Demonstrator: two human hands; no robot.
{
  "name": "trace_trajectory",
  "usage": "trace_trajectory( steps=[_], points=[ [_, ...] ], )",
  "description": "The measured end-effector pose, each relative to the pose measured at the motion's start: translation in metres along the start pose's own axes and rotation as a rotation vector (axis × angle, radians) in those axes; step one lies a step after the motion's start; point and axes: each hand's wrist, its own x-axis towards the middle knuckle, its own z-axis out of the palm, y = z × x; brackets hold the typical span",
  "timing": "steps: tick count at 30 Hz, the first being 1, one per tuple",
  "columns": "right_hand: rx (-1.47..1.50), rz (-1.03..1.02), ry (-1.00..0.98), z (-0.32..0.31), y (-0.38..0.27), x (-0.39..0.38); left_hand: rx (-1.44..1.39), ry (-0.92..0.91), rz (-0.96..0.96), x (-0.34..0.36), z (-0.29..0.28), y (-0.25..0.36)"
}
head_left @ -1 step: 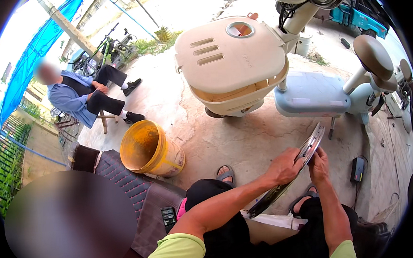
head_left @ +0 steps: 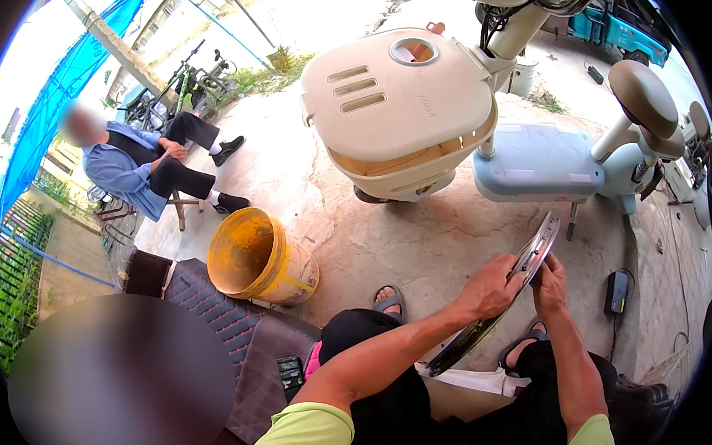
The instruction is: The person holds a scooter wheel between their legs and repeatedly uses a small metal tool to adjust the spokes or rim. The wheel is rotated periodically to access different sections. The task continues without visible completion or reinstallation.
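Observation:
A narrow, shiny curved metal wheel rim (head_left: 466,344) stands tilted between my knees, seen nearly edge-on. My left hand (head_left: 490,286) is closed around its upper part from the left side. Just to the right, my right hand (head_left: 550,286) grips the same stretch, its fingers partly hidden behind the metal. The rim's top end rises past both hands, with small dark marks along it. Its lower end comes down by a white cloth-like piece (head_left: 484,380) between my legs.
Ahead stands an electric scooter with a cream basket (head_left: 401,97) and a pale blue footboard (head_left: 536,162). A yellow bucket (head_left: 289,263) is front left, near a seated person (head_left: 136,162). A black power brick (head_left: 616,292) with a cable lies right. A phone (head_left: 290,375) rests beside my left leg.

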Motion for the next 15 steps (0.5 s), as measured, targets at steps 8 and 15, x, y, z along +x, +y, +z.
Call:
trace_trajectory(
  steps=[8,15],
  points=[
    [-0.159,-0.079,0.014,0.027,-0.008,-0.016,-0.033,0.126,0.074,0.002,0.001,-0.001],
    [-0.288,-0.131,0.019,0.025,-0.009,-0.031,-0.016,0.051,0.1,0.006,0.001,0.006]
  ],
)
